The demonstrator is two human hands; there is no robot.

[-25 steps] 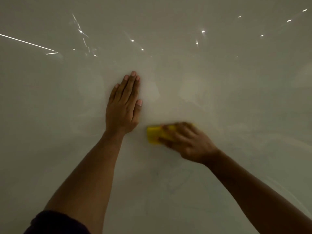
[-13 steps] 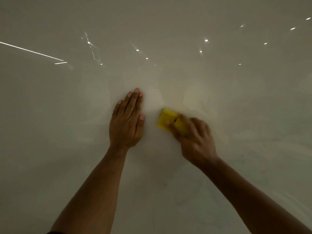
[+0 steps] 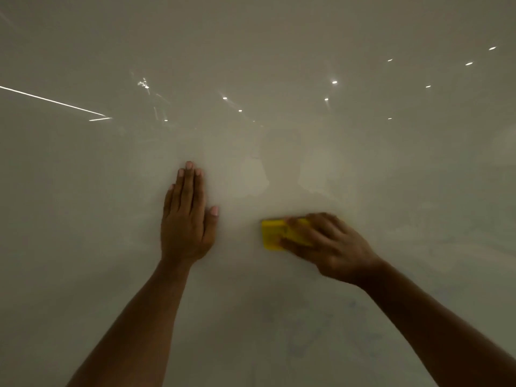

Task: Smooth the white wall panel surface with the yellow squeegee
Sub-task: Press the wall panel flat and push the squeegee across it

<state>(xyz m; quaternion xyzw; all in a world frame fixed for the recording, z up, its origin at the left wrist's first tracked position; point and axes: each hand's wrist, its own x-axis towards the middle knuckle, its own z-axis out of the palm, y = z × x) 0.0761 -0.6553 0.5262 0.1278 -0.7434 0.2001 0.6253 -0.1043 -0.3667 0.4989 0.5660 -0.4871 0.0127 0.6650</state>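
Note:
A glossy white wall panel (image 3: 363, 169) fills the whole view. My left hand (image 3: 185, 219) lies flat against it left of centre, fingers together and pointing up, holding nothing. To its right, my right hand (image 3: 326, 247) presses a small yellow squeegee (image 3: 272, 234) onto the panel. The fingers cover the squeegee's right part, and its left edge sticks out toward my left hand. A gap of bare panel separates the squeegee from my left thumb.
Bright spots and a thin light streak (image 3: 53, 101) are reflected in the upper panel. Paler patches (image 3: 254, 174) show above and between my hands. Faint bluish marks (image 3: 321, 325) show low on the panel.
My right hand has swept the squeegee down and to the right, away from my left hand, and turned it level. My left hand stays flat on the panel, fingers now more upright.

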